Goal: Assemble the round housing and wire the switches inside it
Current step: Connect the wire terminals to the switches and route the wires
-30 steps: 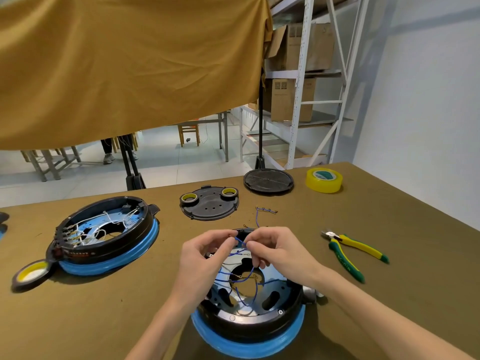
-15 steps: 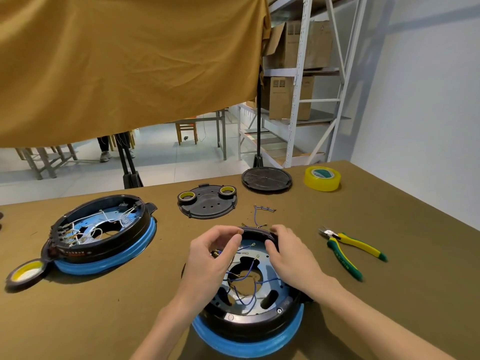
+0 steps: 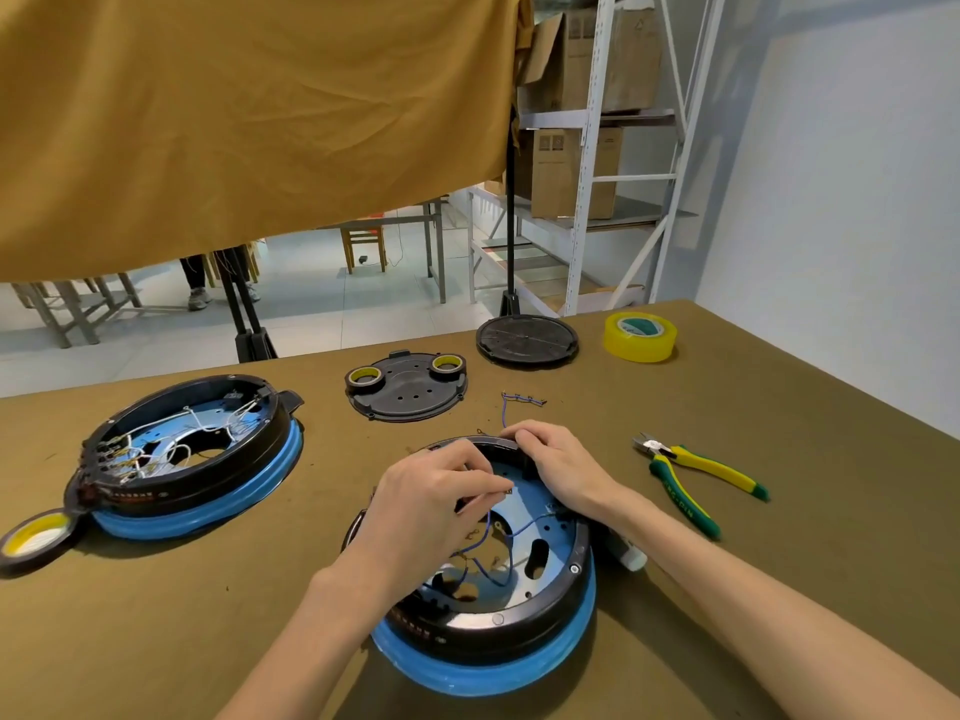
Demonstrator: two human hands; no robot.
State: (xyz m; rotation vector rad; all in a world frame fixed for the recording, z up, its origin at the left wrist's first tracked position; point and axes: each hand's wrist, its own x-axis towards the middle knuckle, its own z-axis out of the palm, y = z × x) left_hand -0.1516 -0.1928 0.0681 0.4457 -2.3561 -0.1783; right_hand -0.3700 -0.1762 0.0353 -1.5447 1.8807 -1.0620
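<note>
Round housing [image 3: 483, 610] sits on the table [image 3: 779, 511] right in front of the person. Left hand [image 3: 431, 506] pinches a blue wire [image 3: 488, 527] w/ curled fingers, lead trailing toward the person over the plate. Right hand [image 3: 561, 465] curls over the far rim, nearer the switches. Print on the housing and the pliers [image 3: 696, 483] is too small to read.

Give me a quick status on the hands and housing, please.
Left hand pinching a blue wire inside near housing. Right hand gripping its far rim. Nothing obstructing.
</note>
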